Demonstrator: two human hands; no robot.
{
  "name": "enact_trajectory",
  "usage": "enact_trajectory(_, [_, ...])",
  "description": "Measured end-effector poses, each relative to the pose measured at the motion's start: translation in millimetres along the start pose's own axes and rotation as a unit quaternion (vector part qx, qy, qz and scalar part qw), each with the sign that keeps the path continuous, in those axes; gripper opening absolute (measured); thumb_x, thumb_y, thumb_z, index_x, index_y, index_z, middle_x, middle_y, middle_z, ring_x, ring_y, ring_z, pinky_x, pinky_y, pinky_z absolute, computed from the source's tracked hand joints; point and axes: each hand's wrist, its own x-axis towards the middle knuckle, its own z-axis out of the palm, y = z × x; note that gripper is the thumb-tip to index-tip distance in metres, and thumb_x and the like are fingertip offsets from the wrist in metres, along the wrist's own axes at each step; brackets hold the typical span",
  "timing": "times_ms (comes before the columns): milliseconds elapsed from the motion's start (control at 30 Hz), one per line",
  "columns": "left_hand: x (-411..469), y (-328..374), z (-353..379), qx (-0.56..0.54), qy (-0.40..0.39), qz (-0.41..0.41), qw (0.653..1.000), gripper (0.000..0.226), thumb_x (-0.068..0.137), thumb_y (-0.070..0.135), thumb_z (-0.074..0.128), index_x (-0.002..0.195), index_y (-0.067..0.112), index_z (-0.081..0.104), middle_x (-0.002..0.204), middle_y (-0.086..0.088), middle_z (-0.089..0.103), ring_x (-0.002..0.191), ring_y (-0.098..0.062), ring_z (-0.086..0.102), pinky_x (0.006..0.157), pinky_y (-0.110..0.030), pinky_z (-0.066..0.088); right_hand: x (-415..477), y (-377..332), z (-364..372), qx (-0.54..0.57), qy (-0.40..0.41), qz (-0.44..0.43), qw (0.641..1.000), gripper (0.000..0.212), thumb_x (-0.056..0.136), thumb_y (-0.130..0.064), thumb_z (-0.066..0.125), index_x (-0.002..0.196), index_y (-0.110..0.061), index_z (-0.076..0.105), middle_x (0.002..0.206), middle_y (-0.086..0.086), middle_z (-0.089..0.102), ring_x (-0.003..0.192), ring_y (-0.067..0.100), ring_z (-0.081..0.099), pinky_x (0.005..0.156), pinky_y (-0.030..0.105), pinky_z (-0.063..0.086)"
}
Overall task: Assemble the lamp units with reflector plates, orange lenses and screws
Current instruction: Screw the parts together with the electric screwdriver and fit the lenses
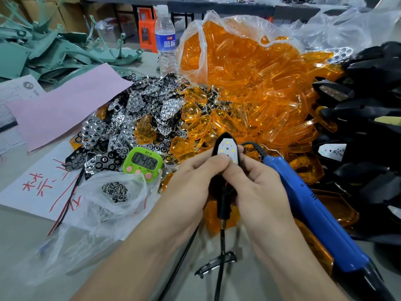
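A black lamp unit (225, 146) with a white LED board showing stands upright in front of me. My left hand (191, 183) and my right hand (253, 181) both grip it, thumbs pressed on the board's lower part. Its black stalk and wire (222, 213) hang down between my wrists. Shiny chrome reflector plates (130, 120) lie heaped to the left. Orange lenses (249, 101) spill from a clear bag behind. Small screws (115, 191) sit in a plastic bag at lower left.
A blue electric screwdriver (312, 207) lies against my right wrist. A green timer (143, 162) reads 04:04. Black lamp housings (364, 131) pile up at right. A water bottle (166, 40), pink paper (65, 105) and green plastic parts (43, 51) lie at the back left.
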Motion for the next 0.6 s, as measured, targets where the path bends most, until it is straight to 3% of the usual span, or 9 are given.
enact_trajectory(67, [2.0, 0.3, -1.4, 0.006, 0.030, 0.011, 0.999, 0.031, 0.092, 0.030, 0.058, 0.105, 0.014, 0.081, 0.108, -0.016, 0.078, 0.104, -0.027, 0.074, 0.090, -0.040, 0.059, -1.7, -1.5, -2.5, -0.084, -0.006, -0.015, 0.996, 0.021, 0.088, -0.043, 0.062, 0.097, -0.033, 0.078, 0.097, -0.017, 0.077, 0.090, 0.002, 0.073, 0.079, 0.026, 0.061])
enact_trajectory(133, [3.7, -0.4, -4.3, 0.064, 0.062, 0.047, 0.995, 0.032, 0.093, 0.031, 0.057, 0.099, 0.011, 0.080, 0.099, -0.018, 0.077, 0.095, -0.027, 0.073, 0.091, -0.051, 0.059, -3.7, -4.9, -8.8, -0.233, 0.071, -0.096, 0.965, 0.026, 0.087, -0.053, 0.059, 0.092, -0.035, 0.076, 0.085, -0.028, 0.073, 0.077, -0.008, 0.068, 0.065, 0.011, 0.053])
enact_trajectory(200, [3.3, 1.1, -6.1, 0.171, 0.080, 0.089, 0.978, 0.032, 0.094, 0.036, 0.056, 0.092, 0.011, 0.076, 0.083, -0.020, 0.072, 0.079, -0.027, 0.069, 0.081, -0.062, 0.059, -4.0, -10.8, -16.7, -0.296, 0.152, -0.169, 0.928, 0.023, 0.089, -0.054, 0.060, 0.095, -0.035, 0.073, 0.077, -0.029, 0.071, 0.072, -0.009, 0.067, 0.060, 0.013, 0.051])
enact_trajectory(233, [1.3, 1.7, -6.4, 0.207, 0.071, 0.099, 0.971, 0.032, 0.096, 0.038, 0.055, 0.086, 0.014, 0.073, 0.072, -0.015, 0.069, 0.068, -0.027, 0.068, 0.068, -0.058, 0.062, -3.2, -12.7, -20.9, -0.292, 0.159, -0.181, 0.926, 0.023, 0.088, -0.054, 0.061, 0.100, -0.037, 0.071, 0.078, -0.029, 0.071, 0.072, -0.006, 0.068, 0.061, 0.017, 0.052])
enact_trajectory(267, [-0.6, 2.4, -5.7, 0.223, 0.052, 0.100, 0.968, 0.032, 0.098, 0.039, 0.053, 0.079, 0.019, 0.070, 0.063, -0.009, 0.066, 0.056, -0.025, 0.066, 0.052, -0.045, 0.059, -2.2, -14.9, -24.0, -0.290, 0.148, -0.182, 0.928, 0.026, 0.087, -0.055, 0.061, 0.106, -0.040, 0.069, 0.081, -0.028, 0.071, 0.074, -0.002, 0.068, 0.063, 0.020, 0.053])
enact_trajectory(333, [-4.4, 2.9, -4.4, 0.257, 0.008, 0.085, 0.963, 0.036, 0.102, 0.043, 0.052, 0.074, 0.022, 0.062, 0.054, -0.001, 0.060, 0.041, -0.021, 0.058, 0.037, -0.026, 0.042, 2.4, -16.0, -30.0, -0.282, 0.092, -0.171, 0.940, 0.024, 0.087, -0.053, 0.062, 0.108, -0.044, 0.070, 0.087, -0.022, 0.073, 0.081, 0.005, 0.069, 0.071, 0.031, 0.057])
enact_trajectory(433, [-6.7, 1.0, -3.0, 0.282, -0.040, 0.069, 0.956, 0.028, 0.102, 0.048, 0.053, 0.091, 0.025, 0.065, 0.059, 0.003, 0.057, 0.040, -0.019, 0.054, 0.036, -0.022, 0.034, 7.6, -15.7, -35.6, -0.205, 0.015, -0.150, 0.967, 0.013, 0.088, -0.030, 0.066, 0.092, -0.036, 0.077, 0.083, -0.010, 0.076, 0.080, 0.010, 0.073, 0.071, 0.042, 0.062])
enact_trajectory(500, [-7.6, 2.8, -0.9, 0.269, -0.049, 0.042, 0.961, 0.021, 0.097, 0.048, 0.057, 0.111, 0.034, 0.063, 0.070, -0.008, 0.067, 0.043, -0.023, 0.056, 0.037, -0.024, 0.036, 9.0, -14.6, -38.1, -0.150, 0.008, -0.136, 0.979, 0.015, 0.086, -0.020, 0.068, 0.087, -0.028, 0.080, 0.076, 0.001, 0.076, 0.073, 0.022, 0.074, 0.067, 0.050, 0.062])
enact_trajectory(600, [-10.0, 6.1, 2.6, 0.217, -0.068, -0.019, 0.974, 0.014, 0.095, 0.041, 0.062, 0.104, 0.030, 0.064, 0.081, -0.016, 0.071, 0.047, -0.027, 0.059, 0.040, -0.026, 0.041, 10.2, -15.1, -40.3, -0.114, 0.044, -0.140, 0.983, 0.014, 0.084, -0.016, 0.069, 0.086, -0.024, 0.080, 0.071, 0.007, 0.074, 0.065, 0.034, 0.069, 0.058, 0.051, 0.059])
